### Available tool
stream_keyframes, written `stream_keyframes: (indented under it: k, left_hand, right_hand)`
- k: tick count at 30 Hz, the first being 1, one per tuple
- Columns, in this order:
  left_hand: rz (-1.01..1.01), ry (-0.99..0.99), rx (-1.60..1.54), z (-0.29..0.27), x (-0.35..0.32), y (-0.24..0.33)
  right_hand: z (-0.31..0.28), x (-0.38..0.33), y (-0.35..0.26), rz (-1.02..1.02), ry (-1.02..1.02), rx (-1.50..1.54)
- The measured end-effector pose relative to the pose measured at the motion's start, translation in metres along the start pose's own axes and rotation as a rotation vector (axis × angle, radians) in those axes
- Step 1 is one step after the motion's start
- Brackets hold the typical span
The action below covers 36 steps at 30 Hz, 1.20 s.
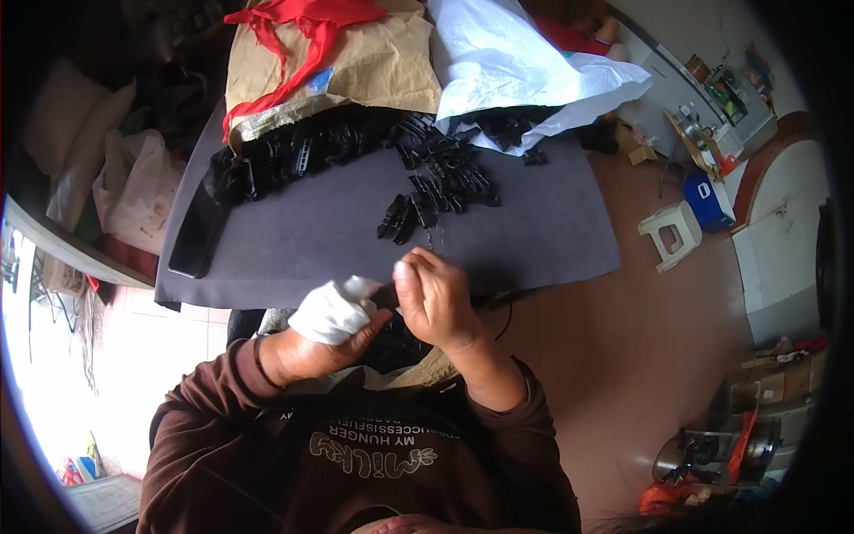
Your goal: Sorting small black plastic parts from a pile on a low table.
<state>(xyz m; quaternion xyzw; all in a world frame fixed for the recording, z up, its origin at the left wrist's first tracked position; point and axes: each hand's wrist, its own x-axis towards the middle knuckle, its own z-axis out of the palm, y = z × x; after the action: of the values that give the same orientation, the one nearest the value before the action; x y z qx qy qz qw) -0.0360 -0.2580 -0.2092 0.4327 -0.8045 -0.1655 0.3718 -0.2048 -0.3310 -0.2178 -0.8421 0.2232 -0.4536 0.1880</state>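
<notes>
Just off the near edge of the table, my two hands are close together. My left hand (329,334) has a white cloth or glove (331,311) over its fingers, and its bare thumb presses against a small black part (386,296). My right hand (433,298) is closed beside it, thumb against the curled fingers; what it pinches is hidden. Beyond my hands, several black plastic parts (445,182) lie in loose rows on the grey tabletop (302,240). More black parts spill from a tan sack (356,71) and a white sack (516,71) at the far side.
A black phone (197,236) lies near the table's left edge. Red cloth strips (311,18) drape over the tan sack. Another person's arm (616,52) shows behind the white sack. At right stand a white stool (669,233) and a blue box (707,203).
</notes>
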Motion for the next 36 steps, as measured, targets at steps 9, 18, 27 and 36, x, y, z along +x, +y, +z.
stream_keyframes:
  k: [9,18,27,36]
  left_hand:
    - [-0.146,-0.217,-0.223,-0.020,0.007,-0.012]
    - [-0.389,0.088,0.847,-0.092,0.018,-0.132]
    - [-0.317,0.082,0.589,-0.033,0.019,-0.094]
    - [-0.255,0.018,0.534,-0.041,0.010,-0.054]
  right_hand:
    - [0.001,-0.003,0.014,0.148,-0.158,0.171]
    - [-0.002,0.000,0.015,0.235,-0.129,-0.012]
    - [-0.002,-0.001,0.023,0.212,-0.109,-0.029]
    - [-0.003,-0.001,0.035,0.109,-0.194,-0.578]
